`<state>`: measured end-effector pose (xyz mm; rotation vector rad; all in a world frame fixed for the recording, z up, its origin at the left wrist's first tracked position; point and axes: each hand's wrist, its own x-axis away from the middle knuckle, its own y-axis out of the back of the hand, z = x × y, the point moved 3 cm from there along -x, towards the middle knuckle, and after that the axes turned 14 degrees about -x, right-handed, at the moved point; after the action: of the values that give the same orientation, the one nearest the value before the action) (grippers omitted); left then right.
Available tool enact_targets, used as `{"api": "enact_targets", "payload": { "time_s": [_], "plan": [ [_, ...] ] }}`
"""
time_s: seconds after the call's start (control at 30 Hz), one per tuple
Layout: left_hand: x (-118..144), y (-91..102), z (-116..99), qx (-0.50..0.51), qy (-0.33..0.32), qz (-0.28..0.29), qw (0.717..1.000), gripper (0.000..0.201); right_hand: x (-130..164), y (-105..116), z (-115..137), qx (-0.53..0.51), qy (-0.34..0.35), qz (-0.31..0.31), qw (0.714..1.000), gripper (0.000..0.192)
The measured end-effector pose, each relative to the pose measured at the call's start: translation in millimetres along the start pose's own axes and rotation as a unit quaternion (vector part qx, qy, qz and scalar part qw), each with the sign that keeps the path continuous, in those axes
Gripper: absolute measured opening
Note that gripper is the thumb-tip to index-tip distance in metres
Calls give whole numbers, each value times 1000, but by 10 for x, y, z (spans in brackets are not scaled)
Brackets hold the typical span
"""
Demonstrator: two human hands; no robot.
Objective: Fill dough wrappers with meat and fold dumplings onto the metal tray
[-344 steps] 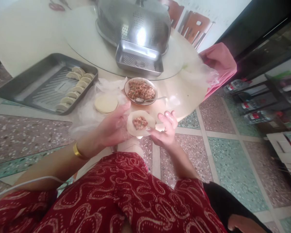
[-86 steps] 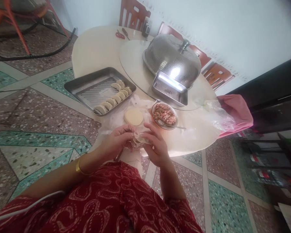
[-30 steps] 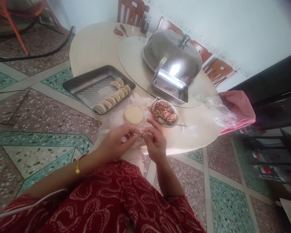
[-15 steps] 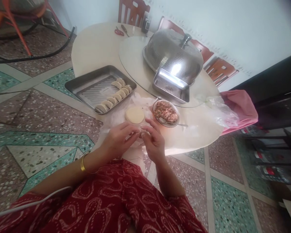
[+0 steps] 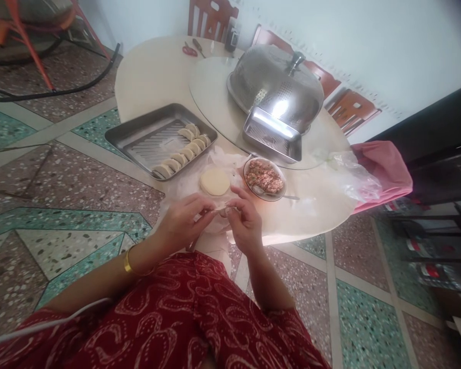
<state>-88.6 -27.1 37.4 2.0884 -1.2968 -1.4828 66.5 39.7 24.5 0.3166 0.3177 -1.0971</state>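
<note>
Close to the table's near edge, my left hand point(image 5: 185, 219) and my right hand point(image 5: 245, 221) pinch a small dumpling point(image 5: 223, 211) between their fingertips. Most of it is hidden behind the fingers. Just beyond my hands, a stack of round dumpling wrappers point(image 5: 214, 182) lies on a thin plastic sheet point(image 5: 188, 188). To the right of the wrappers stands a bowl of minced filling point(image 5: 265, 177) with a spoon point(image 5: 290, 197) resting in it. At the left, a metal tray point(image 5: 128, 130) holds several folded dumplings point(image 5: 186, 154) along its right side.
A glass turntable point(image 5: 207, 87) bears a large perforated metal bowl, upside down point(image 5: 272, 82), and a small metal tray point(image 5: 272, 136). Scissors point(image 5: 189, 49) lie at the far edge. A pink cloth-like item point(image 5: 386, 166) and a clear plastic bag point(image 5: 355, 177) sit at the right.
My left hand has drawn slightly left, widening the gap between the two hands. The fingers still pinch the dumpling. The view has shifted a little.
</note>
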Motion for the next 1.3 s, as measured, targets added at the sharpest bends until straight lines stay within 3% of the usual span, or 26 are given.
{"api": "enact_targets", "payload": {
  "time_s": [0.17, 0.37, 0.63, 0.73, 0.87, 1.03, 1.17, 1.3],
  "plan": [
    [1, 23, -15, 4, -19, -17, 1000, 11, -14, -10, 3, -12, -7, 9, 1000, 9],
    [-37, -67, 6, 70, 24, 7, 997, 20, -17, -38, 66, -34, 19, 21, 999, 14],
    [-47, -75, 8, 92, 9, -59, 994, 16, -78, -28, 118, -58, -6, 28, 998, 27],
    [-63, -98, 31, 138, 60, -11, 989, 22, -133, -7, 129, -71, -39, 60, 995, 32],
    [-83, -211, 18, 283, 138, 95, 944, 43, -182, 16, 177, -71, -64, 90, 991, 40],
    [-85, -318, -14, 352, 178, 76, 916, 30, -194, 54, 238, -51, -62, 95, 992, 42],
    [-9, -491, -12, 438, 244, 83, 861, 35, -180, 135, 289, -37, -62, 99, 992, 41],
    [69, -636, -12, 492, 271, 62, 825, 38, -154, 243, 382, 6, -7, 86, 996, 36]
  ]
}}
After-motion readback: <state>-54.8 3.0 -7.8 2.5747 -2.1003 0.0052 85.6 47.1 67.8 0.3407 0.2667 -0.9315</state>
